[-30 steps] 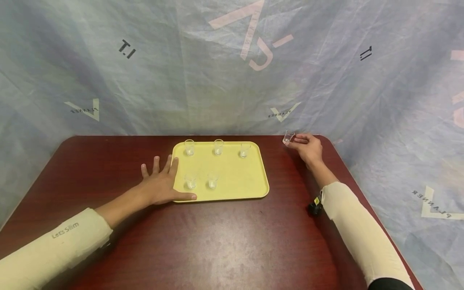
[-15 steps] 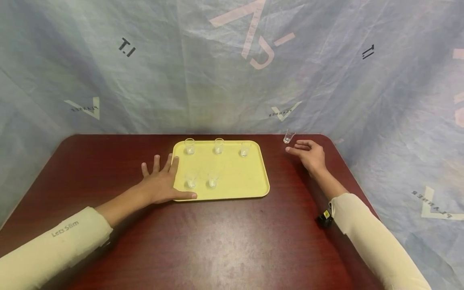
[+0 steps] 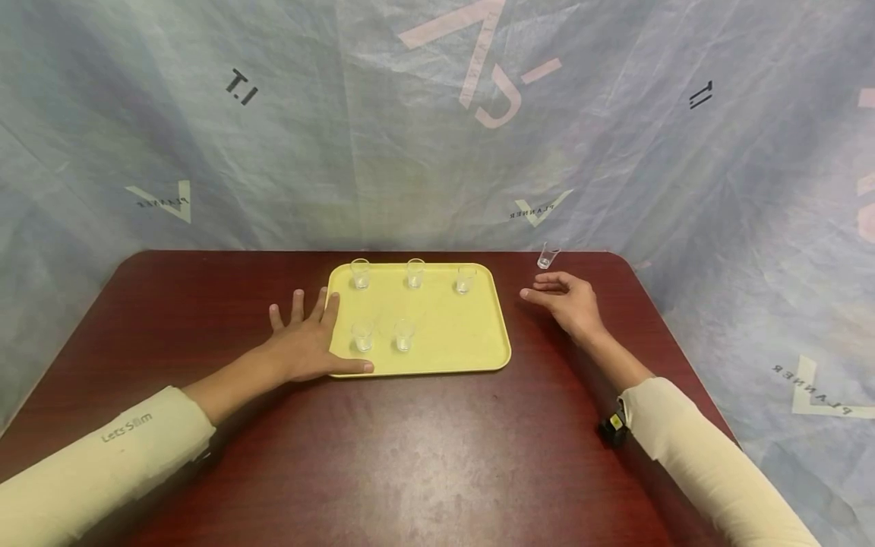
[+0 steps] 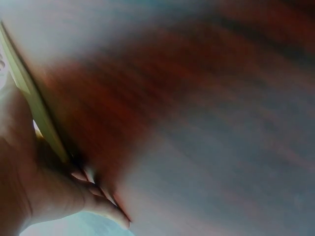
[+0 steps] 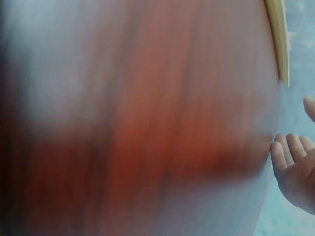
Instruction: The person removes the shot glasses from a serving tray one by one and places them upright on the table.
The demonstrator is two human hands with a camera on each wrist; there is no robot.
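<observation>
A yellow tray (image 3: 451,346) lies on the table, bearing several small clear shot glasses. Three of them, such as the middle shot glass (image 3: 415,274), stand along its far side; two, including a near-left shot glass (image 3: 362,336), stand towards its front left. My left hand (image 3: 301,346) rests with spread fingers over the tray's left edge, its thumb along the front corner. A single shot glass (image 3: 547,257) stands on the table near the back right. Just in front of that glass is my right hand (image 3: 570,308), fingers loosely bent, thumb apart, holding nothing.
The dark red wooden table (image 3: 424,456) has rounded far corners. A grey printed cloth (image 3: 307,152) hangs behind it and along both sides. In the right wrist view the tray's yellow edge (image 5: 278,39) shows at upper right.
My right hand has let go of the single shot glass at the back right, leaving it standing, and has drawn back towards me and slightly left. The left hand stays put.
</observation>
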